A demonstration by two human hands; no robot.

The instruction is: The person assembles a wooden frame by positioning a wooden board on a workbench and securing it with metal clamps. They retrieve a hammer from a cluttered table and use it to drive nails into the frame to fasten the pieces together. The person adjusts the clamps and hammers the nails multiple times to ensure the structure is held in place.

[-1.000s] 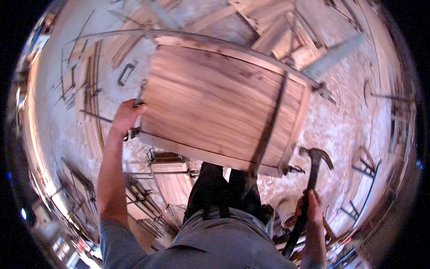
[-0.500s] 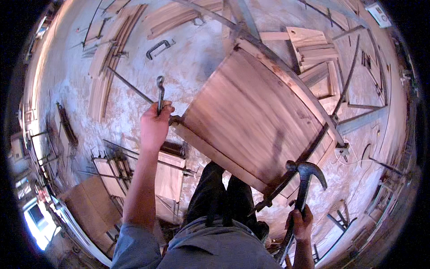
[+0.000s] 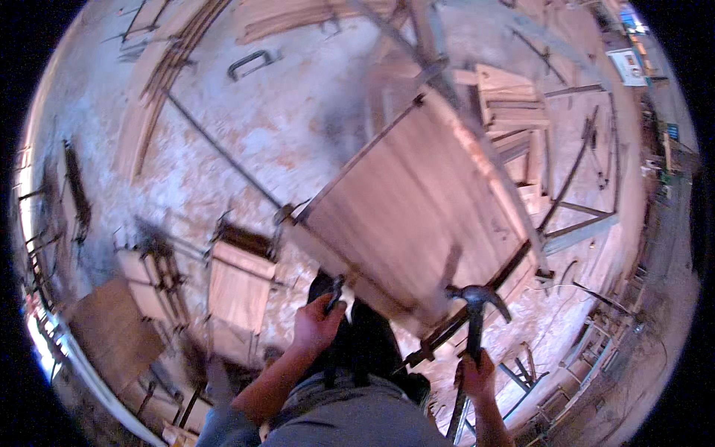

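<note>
A glued-up wooden panel (image 3: 410, 208) lies in front of me, tilted across the view and framed by bar clamps. My left hand (image 3: 319, 325) is closed round a short metal wrench (image 3: 337, 289) close to the panel's near edge; whether the two touch I cannot tell. My right hand (image 3: 477, 378) grips the handle of a claw hammer (image 3: 478, 296), its head above the panel's near right corner. Under the hammer a dark bar clamp (image 3: 514, 265) runs along the panel's right end. Another long clamp bar (image 3: 223, 153) sticks out from the left corner.
On the floor to the left stand smaller clamped panels (image 3: 238, 279) and a brown board (image 3: 112, 324). A C-clamp (image 3: 251, 65) lies farther off, near stacked planks (image 3: 167, 82). More wooden pieces (image 3: 514, 100) and metal frames are at the far right.
My left hand has come down and right with the wrench, from the panel's left corner to its near edge. My right hand has shifted slightly left with the hammer. The view has turned.
</note>
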